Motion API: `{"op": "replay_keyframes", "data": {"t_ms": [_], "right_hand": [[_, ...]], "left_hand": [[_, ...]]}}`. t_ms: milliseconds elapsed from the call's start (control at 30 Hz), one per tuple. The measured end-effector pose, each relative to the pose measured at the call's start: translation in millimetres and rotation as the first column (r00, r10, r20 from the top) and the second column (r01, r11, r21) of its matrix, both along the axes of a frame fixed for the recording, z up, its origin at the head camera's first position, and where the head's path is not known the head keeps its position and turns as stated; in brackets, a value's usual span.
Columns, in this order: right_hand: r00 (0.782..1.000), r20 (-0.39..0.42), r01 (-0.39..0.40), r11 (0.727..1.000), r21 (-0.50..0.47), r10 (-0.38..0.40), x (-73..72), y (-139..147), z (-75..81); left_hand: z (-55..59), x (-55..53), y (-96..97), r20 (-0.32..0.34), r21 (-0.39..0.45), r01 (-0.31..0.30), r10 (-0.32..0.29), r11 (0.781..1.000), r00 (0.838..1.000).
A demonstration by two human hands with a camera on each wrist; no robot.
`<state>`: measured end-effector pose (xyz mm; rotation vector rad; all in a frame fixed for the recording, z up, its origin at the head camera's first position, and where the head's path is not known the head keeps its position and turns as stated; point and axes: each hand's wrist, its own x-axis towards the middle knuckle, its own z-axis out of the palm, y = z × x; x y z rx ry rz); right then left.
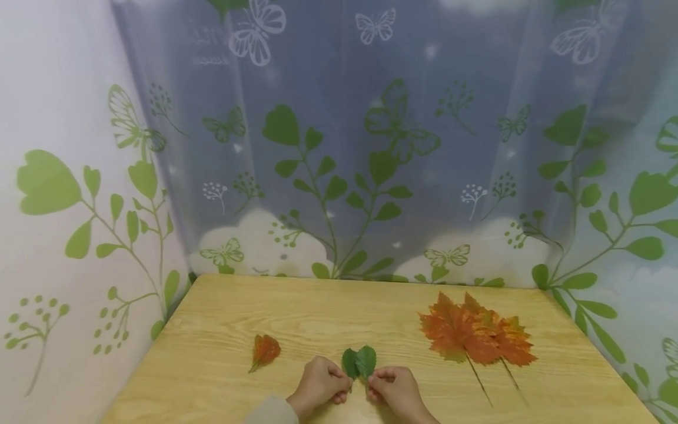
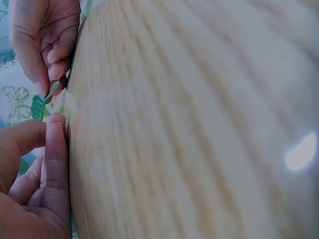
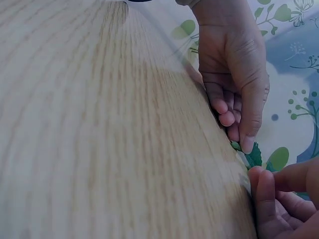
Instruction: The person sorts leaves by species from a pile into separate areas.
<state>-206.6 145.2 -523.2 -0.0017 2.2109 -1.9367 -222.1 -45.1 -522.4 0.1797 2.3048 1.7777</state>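
Two green leaves (image 1: 365,360) with toothed edges overlap near the front of the table, their tips pointing away from me. My left hand (image 1: 323,380) pinches the stem end of the left leaf between thumb and forefinger. Close beside it, my right hand (image 1: 394,386) pinches the base of the right leaf in the same way. Seen from the left wrist, a green leaf (image 2: 38,105) shows between the two hands, low over the tabletop. From the right wrist, a green leaf (image 3: 254,155) sits between the fingertips, partly hidden by them.
On the right of the wood-grain table (image 1: 328,306) lie several orange maple leaves (image 1: 466,330) with thin dark stems toward me. A small red-orange leaf (image 1: 266,350) lies left of my hands. Behind stands a curtain (image 1: 328,147) printed with butterflies and plants.
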Motion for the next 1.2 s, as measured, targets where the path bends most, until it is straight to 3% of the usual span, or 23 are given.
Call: {"op": "replay_keyframes", "data": {"t_ms": [333, 667, 1200], "right_hand": [[0.999, 0.034, -0.029, 1.000, 0.003, 0.029, -1.0, -0.4, 8.5], [0.997, 0.062, -0.043, 0.999, -0.006, 0.044, -6.2, 2.4, 0.8], [0.998, 0.051, -0.042, 0.999, -0.013, 0.043, -4.0, 1.7, 3.2]], "left_hand": [[1.0, -0.3, -1.1, -0.007, 0.009, 0.020, -0.020, 1.000, 1.000], [-3.0, -1.8, -1.5, -0.014, 0.014, 0.022, -0.021, 1.000, 1.000], [-3.1, -1.7, 0.5, 0.001, 0.014, 0.022, -0.022, 1.000, 1.000]]}}
